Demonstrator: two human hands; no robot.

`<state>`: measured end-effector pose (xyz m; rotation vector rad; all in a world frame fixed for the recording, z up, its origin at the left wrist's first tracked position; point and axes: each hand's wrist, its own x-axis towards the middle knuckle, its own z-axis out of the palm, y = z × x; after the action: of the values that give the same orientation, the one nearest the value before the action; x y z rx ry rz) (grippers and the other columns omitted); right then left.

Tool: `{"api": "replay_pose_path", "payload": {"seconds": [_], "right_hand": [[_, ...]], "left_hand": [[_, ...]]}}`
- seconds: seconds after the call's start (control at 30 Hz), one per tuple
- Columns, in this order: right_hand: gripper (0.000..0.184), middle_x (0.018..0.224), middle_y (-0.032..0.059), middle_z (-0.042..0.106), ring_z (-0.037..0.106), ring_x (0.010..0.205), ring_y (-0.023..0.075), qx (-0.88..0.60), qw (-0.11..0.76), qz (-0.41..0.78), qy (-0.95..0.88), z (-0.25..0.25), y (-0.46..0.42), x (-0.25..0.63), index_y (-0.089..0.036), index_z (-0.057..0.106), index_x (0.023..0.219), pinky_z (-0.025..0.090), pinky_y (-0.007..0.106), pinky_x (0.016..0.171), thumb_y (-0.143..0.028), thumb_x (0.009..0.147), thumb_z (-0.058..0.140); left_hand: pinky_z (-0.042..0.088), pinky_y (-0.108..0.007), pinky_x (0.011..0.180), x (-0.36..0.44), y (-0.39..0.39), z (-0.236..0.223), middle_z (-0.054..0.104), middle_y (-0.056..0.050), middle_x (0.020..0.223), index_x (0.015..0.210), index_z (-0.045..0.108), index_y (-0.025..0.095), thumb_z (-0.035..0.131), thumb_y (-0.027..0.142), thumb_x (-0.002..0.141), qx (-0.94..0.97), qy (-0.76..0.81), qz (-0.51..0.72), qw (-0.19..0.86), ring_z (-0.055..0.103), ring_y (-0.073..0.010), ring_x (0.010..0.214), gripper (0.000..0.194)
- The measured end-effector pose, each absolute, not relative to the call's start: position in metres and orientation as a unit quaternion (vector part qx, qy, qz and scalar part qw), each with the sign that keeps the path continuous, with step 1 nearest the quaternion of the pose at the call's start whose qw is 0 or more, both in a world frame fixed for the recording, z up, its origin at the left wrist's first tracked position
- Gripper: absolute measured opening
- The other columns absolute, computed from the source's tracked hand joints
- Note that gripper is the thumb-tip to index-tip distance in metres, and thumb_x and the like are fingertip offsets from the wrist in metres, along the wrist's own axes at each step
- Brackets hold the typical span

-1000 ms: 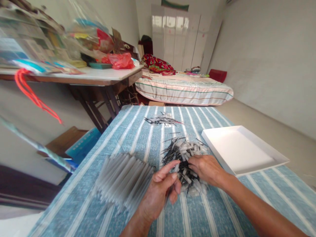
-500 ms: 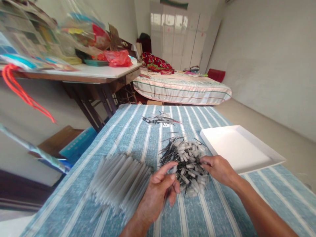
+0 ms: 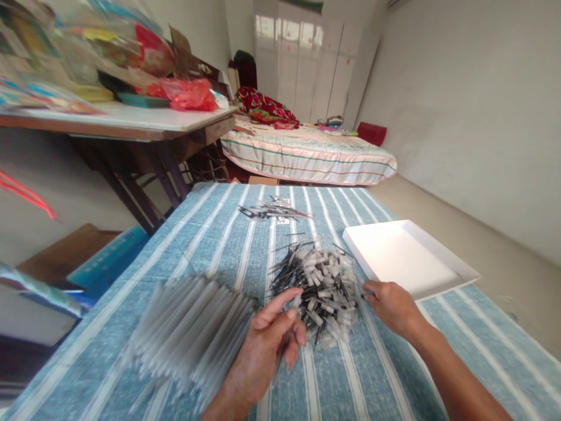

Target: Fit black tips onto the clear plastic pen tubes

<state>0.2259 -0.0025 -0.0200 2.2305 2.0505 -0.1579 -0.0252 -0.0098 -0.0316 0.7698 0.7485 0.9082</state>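
My left hand [image 3: 263,345] is closed in front of the pile, thumb and forefinger around a slim translucent grey piece [image 3: 297,300]; the palm hides most of it. Just right of the pile, my right hand [image 3: 392,305] pinches a small dark piece [image 3: 367,292], too blurred to name exactly. Between the hands lies a heap of small translucent grey caps and thin black sticks [image 3: 322,280]. To the left, beside my left forearm, many slim translucent grey tubes [image 3: 193,327] lie side by side in a bundle.
An open, shallow white box [image 3: 407,257] stands at the right of the striped blue cloth [image 3: 219,234]. Farther back lies a small group of thin dark sticks [image 3: 274,209]. A cluttered side table [image 3: 175,123] is at the left and a bed [image 3: 307,152] stands beyond.
My right hand has drawn away from the heap's right edge, with a small dark piece now showing in its fingers. My left hand keeps its grip. The view has swung slightly right.
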Motion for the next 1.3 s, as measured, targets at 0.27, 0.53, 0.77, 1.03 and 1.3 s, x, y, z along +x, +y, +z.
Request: {"api": "replay_pose_path", "payload": {"seconds": [0.27,0.53,0.77,1.03,1.3], "right_hand": [[0.024,0.082,0.0129,0.068,0.064,0.075,0.0209,0.723,0.076,-0.056,0.684,-0.036,-0.001,0.212,-0.015,0.063,0.084,0.038,0.026,0.060,-0.010,0.081,0.040],[0.022,0.073,0.0039,0.067,0.062,0.076,0.0163,0.690,0.035,-0.104,0.715,-0.040,0.001,0.225,-0.018,0.061,0.073,0.036,0.021,0.062,-0.006,0.074,0.042],[0.028,0.073,0.0036,0.065,0.060,0.075,0.0166,0.691,0.006,-0.127,0.712,-0.044,0.005,0.229,-0.018,0.061,0.072,0.034,0.022,0.061,0.001,0.067,0.040],[0.020,0.059,0.0037,0.059,0.057,0.062,0.0175,0.714,-0.097,-0.162,0.675,-0.035,0.000,0.221,-0.016,0.056,0.063,0.035,0.025,0.055,-0.004,0.069,0.042],[0.018,0.057,-0.0018,0.063,0.055,0.043,0.0095,0.484,-0.419,-0.532,0.554,0.002,-0.027,0.175,-0.016,0.060,0.081,0.044,0.023,0.047,-0.032,0.075,0.061]], "left_hand": [[0.029,-0.018,0.035,-0.025,-0.010,-0.034,0.059,0.001,0.054,0.124,0.045,0.017,0.051,0.031,0.082,0.369,0.349,0.397,0.765,0.039,-0.0058,0.033,0.045],[0.026,-0.017,0.035,-0.025,-0.010,-0.037,0.060,0.000,0.053,0.116,0.051,0.014,0.056,0.032,0.079,0.375,0.344,0.376,0.774,0.039,-0.0050,0.031,0.041],[0.027,-0.018,0.036,-0.024,-0.012,-0.039,0.061,-0.001,0.053,0.116,0.052,0.013,0.055,0.031,0.080,0.392,0.338,0.367,0.773,0.039,-0.0050,0.032,0.041],[0.025,-0.017,0.035,-0.024,-0.013,-0.036,0.060,0.000,0.053,0.114,0.054,0.012,0.052,0.029,0.082,0.411,0.337,0.349,0.772,0.039,-0.0043,0.032,0.036],[0.025,-0.017,0.036,-0.025,-0.015,-0.035,0.061,0.000,0.055,0.108,0.059,0.014,0.053,0.032,0.082,0.456,0.323,0.311,0.769,0.039,-0.0036,0.033,0.032]]}}
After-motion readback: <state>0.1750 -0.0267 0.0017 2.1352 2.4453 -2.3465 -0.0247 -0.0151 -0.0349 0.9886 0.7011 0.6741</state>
